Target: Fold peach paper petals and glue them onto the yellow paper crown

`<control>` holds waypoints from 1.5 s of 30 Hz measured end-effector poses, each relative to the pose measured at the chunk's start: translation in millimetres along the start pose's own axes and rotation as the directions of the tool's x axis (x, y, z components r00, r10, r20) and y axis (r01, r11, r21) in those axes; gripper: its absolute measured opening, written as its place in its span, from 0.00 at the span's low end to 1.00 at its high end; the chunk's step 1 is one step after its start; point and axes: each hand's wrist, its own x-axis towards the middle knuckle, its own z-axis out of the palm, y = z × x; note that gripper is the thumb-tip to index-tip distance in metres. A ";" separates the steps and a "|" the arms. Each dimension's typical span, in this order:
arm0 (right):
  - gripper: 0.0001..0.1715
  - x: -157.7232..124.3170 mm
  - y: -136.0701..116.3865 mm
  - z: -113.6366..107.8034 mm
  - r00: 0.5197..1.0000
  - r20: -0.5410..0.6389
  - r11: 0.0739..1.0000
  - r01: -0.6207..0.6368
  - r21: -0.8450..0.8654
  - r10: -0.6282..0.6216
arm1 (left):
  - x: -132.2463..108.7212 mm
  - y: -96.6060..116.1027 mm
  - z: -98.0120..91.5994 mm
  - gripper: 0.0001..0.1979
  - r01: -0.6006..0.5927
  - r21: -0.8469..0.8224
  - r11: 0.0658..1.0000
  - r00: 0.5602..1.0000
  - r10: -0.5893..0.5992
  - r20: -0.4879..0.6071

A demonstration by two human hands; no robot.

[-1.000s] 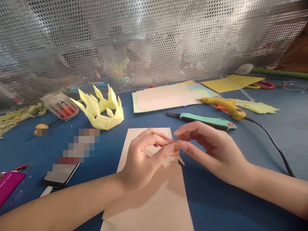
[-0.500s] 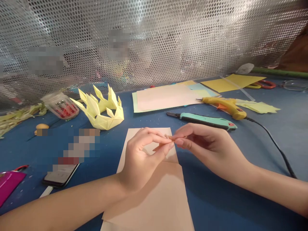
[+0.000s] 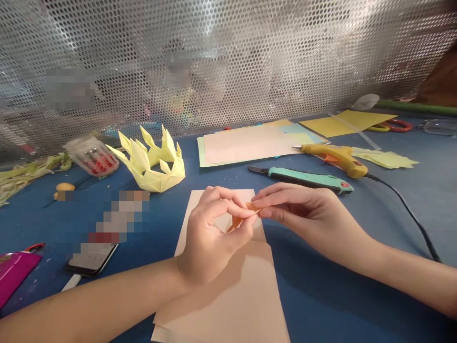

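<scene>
Head view: where is the small orange paper piece [image 3: 237,222]?

Between the fingertips, above the pale sheets [image 3: 221,305].

And the grip?

The left hand [image 3: 207,238] pinches the piece between thumb and fingers; the right hand [image 3: 314,214] pinches its right end likewise.

How far along is it?

Some folding is done, by its angled shape. Fingers cover much of it, so I can't tell which creases are left; I'd judge it unfinished.

Anything complete nearby?

A spiky yellow paper ring [image 3: 160,181] stands on the worktop [image 3: 321,300], finished by its look. The green cutter [image 3: 307,178] lies beyond the right hand, untouched.
</scene>
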 end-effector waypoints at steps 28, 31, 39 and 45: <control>0.08 1.3 0.0 -6.9 0.990 0.093 0.963 0.125 -0.237 -0.105 | 0.5 0.4 1.6 0.09 -0.073 0.020 0.997 0.997 0.073 -0.004; 0.06 1.4 2.9 -9.5 0.972 0.127 0.927 0.229 -0.296 -0.199 | -0.3 -1.5 1.7 0.08 -0.075 -0.003 0.997 0.997 0.075 0.006; 0.02 3.4 5.4 -14.9 0.916 0.173 0.827 0.401 -0.395 -0.362 | -4.8 -4.4 1.7 0.10 0.047 -0.165 0.985 0.999 -0.042 0.032; 0.05 3.8 5.9 -14.2 0.914 0.181 0.807 0.406 -0.429 -0.364 | -2.1 -4.1 1.2 0.09 0.056 -0.119 0.991 0.998 -0.052 0.038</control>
